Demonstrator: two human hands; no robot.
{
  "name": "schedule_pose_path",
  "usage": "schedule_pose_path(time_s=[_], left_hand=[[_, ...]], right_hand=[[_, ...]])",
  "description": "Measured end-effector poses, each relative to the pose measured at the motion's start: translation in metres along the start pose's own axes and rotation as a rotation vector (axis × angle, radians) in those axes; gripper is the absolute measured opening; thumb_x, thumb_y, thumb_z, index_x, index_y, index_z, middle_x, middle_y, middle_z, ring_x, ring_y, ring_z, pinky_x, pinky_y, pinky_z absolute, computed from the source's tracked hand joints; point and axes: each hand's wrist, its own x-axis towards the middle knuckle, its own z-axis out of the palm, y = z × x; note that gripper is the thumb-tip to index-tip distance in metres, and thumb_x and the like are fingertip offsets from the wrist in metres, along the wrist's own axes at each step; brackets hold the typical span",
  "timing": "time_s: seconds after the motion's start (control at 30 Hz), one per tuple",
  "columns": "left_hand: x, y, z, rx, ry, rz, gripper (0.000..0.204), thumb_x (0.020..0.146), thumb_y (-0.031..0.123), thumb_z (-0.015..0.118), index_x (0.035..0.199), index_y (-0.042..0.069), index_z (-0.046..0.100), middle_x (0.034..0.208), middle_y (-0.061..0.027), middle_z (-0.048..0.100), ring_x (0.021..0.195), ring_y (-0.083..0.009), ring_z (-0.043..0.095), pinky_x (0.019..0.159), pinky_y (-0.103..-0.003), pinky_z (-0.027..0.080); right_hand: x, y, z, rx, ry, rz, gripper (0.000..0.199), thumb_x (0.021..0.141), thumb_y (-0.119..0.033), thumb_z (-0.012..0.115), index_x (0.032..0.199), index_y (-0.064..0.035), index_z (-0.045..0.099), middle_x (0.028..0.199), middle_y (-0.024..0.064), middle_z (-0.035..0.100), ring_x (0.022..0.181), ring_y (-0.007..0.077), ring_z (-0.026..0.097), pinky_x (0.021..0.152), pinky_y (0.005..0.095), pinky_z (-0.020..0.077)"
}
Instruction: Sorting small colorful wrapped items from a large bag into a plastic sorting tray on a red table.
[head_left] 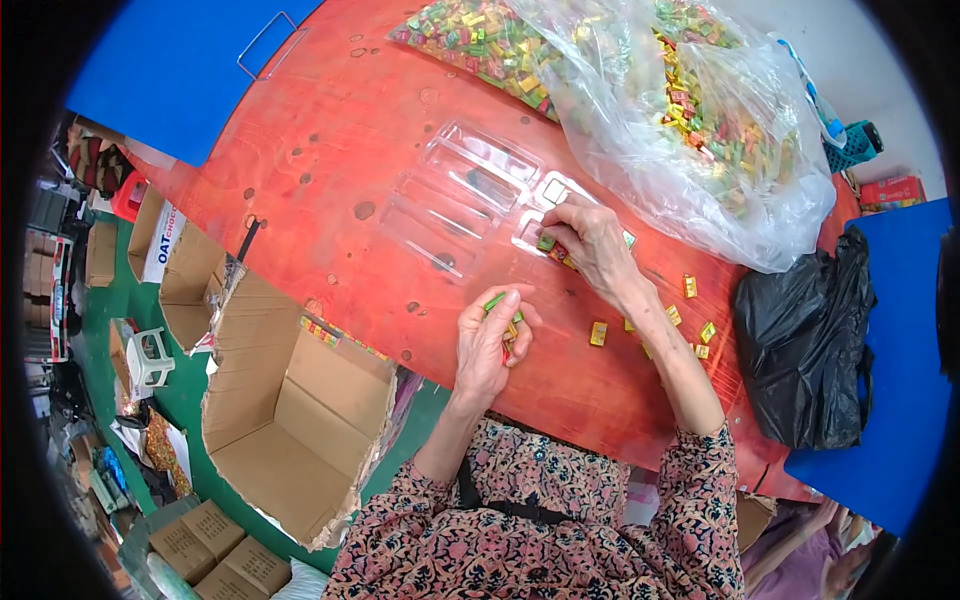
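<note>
Left hand is closed on a small bunch of wrapped candies at frame centre; right hand is pressed fingers-down over candies at the clear plastic tray on the red counter. Loose candies could be knocked off the edge by a forearm sweep.

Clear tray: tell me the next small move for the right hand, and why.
Probably release the candy into the tray slot and draw the right hand back. Its fingers already press wrapped candies at the tray's near end, while the left hand holds a bunch of candies ready, and most slots look empty.
</note>
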Motion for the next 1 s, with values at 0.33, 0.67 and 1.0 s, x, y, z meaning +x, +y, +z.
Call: schedule_pose_path(time_s=[0.33,0.67,1.0], left_hand=[[-0.001,0.001,0.001,-0.003,-0.004,0.005,0.026,0.094,0.024,0.047,0.103,0.001,0.056,0.072,-0.0072,0.058,0.043,-0.0044,0.040,0.035,-0.017,0.026],[0.000,0.002,0.001,-0.002,-0.010,0.010,0.027,0.095,0.024,0.045,0.105,0.001,0.053,0.073,-0.0083,0.059,0.043,-0.0051,0.040,0.036,-0.017,0.027],[0.002,0.007,-0.004,-0.047,-0.045,-0.025,0.041,0.098,0.035,0.032,0.110,0.000,0.050,0.076,-0.0127,0.061,0.043,-0.0069,0.042,0.035,-0.019,0.028]], right_hand=[[-0.005,-0.009,0.001,-0.061,-0.030,0.029,0.013,0.074,0.001,0.063,0.087,-0.0002,0.062,0.085,0.0124,0.056,0.082,0.0288,0.057,0.069,0.0370,0.0442],[-0.014,-0.012,-0.019,0.135,0.056,0.195,0.017,0.081,0.000,0.059,0.097,-0.0005,0.061,0.090,0.0079,0.057,0.081,0.0179,0.058,0.069,0.0292,0.0452],[-0.038,-0.016,-0.033,1.077,0.009,0.567,0.031,0.085,-0.007,0.058,0.115,0.0014,0.053,0.105,0.0114,0.060,0.093,0.0172,0.062,0.078,0.0270,0.0495]])
